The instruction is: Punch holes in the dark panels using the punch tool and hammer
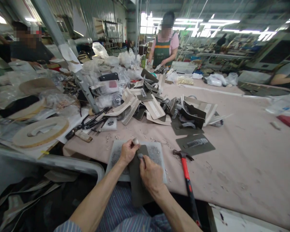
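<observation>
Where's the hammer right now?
In the head view, the hammer lies on the table, right of the right hand, its head just below a loose dark panel, its handle jutting past the near edge.

From where I stand, no text reads clearly. The one marking I can pick out is pale lettering on the chest of a co-worker's green apron (162, 53), too small and blurred to spell out.

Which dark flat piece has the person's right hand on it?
The dark piece jutting past the near edge of the table, under the right hand. Others lie farther back.
</observation>
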`<state>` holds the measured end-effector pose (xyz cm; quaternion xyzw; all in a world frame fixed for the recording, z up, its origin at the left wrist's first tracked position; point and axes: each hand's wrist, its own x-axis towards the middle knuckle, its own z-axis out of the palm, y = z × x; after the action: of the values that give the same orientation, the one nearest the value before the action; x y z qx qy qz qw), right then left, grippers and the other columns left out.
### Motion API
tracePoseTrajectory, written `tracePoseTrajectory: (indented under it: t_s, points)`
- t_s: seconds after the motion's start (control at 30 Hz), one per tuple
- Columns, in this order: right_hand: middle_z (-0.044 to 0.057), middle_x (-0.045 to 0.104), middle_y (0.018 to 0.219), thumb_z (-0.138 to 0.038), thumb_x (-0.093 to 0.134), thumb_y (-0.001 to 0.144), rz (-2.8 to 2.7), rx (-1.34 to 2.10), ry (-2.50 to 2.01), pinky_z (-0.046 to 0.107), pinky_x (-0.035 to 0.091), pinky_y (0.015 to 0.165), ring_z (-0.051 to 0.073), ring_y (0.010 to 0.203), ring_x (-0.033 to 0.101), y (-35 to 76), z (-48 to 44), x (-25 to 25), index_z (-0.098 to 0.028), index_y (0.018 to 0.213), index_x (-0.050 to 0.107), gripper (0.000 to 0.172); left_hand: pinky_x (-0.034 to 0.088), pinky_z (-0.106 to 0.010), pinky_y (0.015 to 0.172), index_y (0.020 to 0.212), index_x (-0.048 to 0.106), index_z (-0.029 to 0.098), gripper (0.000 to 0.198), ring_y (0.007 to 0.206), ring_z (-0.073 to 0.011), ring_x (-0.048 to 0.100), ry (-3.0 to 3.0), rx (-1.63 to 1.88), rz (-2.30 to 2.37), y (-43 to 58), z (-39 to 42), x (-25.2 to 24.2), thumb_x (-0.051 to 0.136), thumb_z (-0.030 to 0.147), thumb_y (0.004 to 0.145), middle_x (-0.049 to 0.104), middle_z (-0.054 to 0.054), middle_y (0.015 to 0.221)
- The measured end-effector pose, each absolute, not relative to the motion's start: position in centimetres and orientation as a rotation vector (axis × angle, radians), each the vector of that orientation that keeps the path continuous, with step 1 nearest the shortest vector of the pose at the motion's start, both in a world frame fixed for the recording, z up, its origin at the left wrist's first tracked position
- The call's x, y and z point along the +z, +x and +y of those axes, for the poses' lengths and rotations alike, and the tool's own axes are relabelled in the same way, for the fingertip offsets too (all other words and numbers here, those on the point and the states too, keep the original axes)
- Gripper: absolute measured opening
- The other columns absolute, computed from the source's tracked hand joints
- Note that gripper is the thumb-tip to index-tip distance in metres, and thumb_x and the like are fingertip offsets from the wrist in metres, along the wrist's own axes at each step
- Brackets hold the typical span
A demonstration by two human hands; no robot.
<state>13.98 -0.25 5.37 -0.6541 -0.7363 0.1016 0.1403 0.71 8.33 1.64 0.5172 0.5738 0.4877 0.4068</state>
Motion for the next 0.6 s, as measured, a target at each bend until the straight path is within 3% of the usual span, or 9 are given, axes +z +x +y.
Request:
tracePoseTrajectory:
  t_s: [0.13, 0.33, 0.47, 0.6]
  points:
    - [0.008, 0.074, 0.086, -0.030, 0.042, 0.101, -2.091, 0.416, -1.927, 0.027, 0.043, 0.062, 0.022, 0.072, 0.071, 13.3, -0.2, 4.8, -0.021, 0.115, 0.065, 0.029, 0.048, -0.025, 0.067, 0.080, 0.068, 0.016, 0.023, 0.069, -0.0159, 0.061, 1.292, 1.199, 1.430, 0.5, 8.5, 1.2, 0.068, 0.039, 0.076, 0.069, -0.002, 0.073]
    - [0.010, 0.073, 0.098, -0.045, 0.039, 0.101, -1.872, 0.771, -1.752, 0.030, 0.048, 0.079, 0.023, 0.091, 0.069, 13.6, -0.7, 4.1, -0.019, 0.115, 0.066, 0.039, 0.051, -0.026, 0.072, 0.086, 0.071, 0.016, 0.024, 0.075, -0.0178, 0.066, 1.294, 1.167, 1.405, 0.1, 8.1, 0.4, 0.067, 0.037, 0.076, 0.074, -0.004, 0.081]
    - [0.013, 0.066, 0.108, -0.046, 0.039, 0.099, -1.805, 0.606, -1.766, 0.034, 0.049, 0.081, 0.023, 0.093, 0.064, 17.9, -0.6, 3.9, -0.015, 0.124, 0.059, 0.044, 0.053, -0.028, 0.075, 0.088, 0.072, 0.015, 0.023, 0.079, -0.0193, 0.069, 1.287, 1.144, 1.359, -0.2, 8.1, 0.3, 0.068, 0.034, 0.076, 0.076, -0.006, 0.086]
    - [0.017, 0.062, 0.110, -0.043, 0.043, 0.096, -1.826, 0.195, -1.988, 0.041, 0.046, 0.090, 0.029, 0.102, 0.058, 24.8, -0.7, 2.6, -0.012, 0.117, 0.060, 0.041, 0.054, -0.029, 0.076, 0.089, 0.073, 0.016, 0.020, 0.081, -0.0196, 0.069, 1.316, 1.136, 1.363, -0.1, 8.2, 0.1, 0.067, 0.031, 0.077, 0.076, -0.006, 0.086]
